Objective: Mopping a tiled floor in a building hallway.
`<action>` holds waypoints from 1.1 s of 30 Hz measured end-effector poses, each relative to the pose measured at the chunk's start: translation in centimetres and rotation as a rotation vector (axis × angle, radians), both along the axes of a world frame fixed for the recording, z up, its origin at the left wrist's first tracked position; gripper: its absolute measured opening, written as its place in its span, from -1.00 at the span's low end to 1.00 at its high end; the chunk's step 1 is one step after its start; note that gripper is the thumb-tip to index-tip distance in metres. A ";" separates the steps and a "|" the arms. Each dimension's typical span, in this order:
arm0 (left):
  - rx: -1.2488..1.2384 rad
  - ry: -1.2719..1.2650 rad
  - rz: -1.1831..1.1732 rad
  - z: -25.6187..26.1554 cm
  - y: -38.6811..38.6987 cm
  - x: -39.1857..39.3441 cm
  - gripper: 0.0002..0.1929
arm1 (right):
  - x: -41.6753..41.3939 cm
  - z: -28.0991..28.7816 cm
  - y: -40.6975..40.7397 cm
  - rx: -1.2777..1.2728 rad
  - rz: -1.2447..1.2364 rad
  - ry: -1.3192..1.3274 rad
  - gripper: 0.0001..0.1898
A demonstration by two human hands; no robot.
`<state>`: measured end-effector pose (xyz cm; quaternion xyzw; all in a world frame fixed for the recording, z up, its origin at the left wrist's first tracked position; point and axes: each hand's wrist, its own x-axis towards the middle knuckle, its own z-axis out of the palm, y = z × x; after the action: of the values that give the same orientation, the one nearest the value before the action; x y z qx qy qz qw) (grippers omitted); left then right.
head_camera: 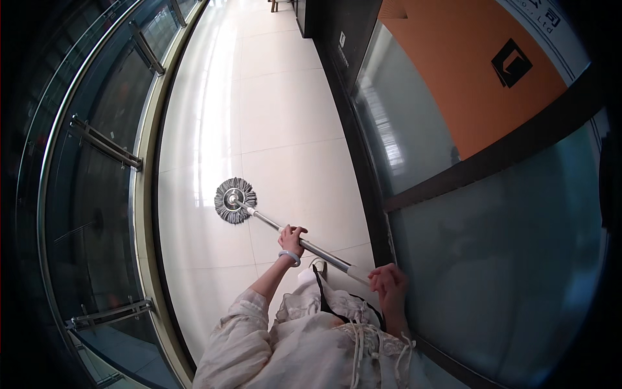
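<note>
A round spin mop with a grey string head (pixel 235 214) rests on the tiled floor (pixel 291 112). Its metal pole (pixel 325 254) slants from the head down to the right, across the front of my body. My left hand (pixel 292 239), with a pale bangle at the wrist, grips the pole partway up from the head. At the pale upper end of the handle, my right hand (pixel 388 283) is closed around it. The very tip of the handle is hidden by that hand.
A glass balustrade with a metal handrail (pixel 60 116) runs along the left, above a pale ledge (pixel 146 146). Dark-framed glass panels (pixel 486 253) and an orange sign panel (pixel 466 63) line the right. Wooden furniture legs (pixel 274 6) stand at the far end. My shoe (pixel 318 264) shows below the pole.
</note>
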<state>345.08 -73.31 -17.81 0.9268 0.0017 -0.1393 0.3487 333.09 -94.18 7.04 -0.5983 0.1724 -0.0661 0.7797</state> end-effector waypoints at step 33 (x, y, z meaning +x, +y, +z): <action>-0.043 -0.128 -0.546 4.4 -16.3 18.3 -0.74 | 12.3 4.5 -8.6 -0.336 -0.226 -0.227 -0.70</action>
<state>363.33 -89.61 -13.45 0.8922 -0.2730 -0.1692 0.3175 345.38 -102.81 11.54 -0.6852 0.1360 -0.2476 0.6713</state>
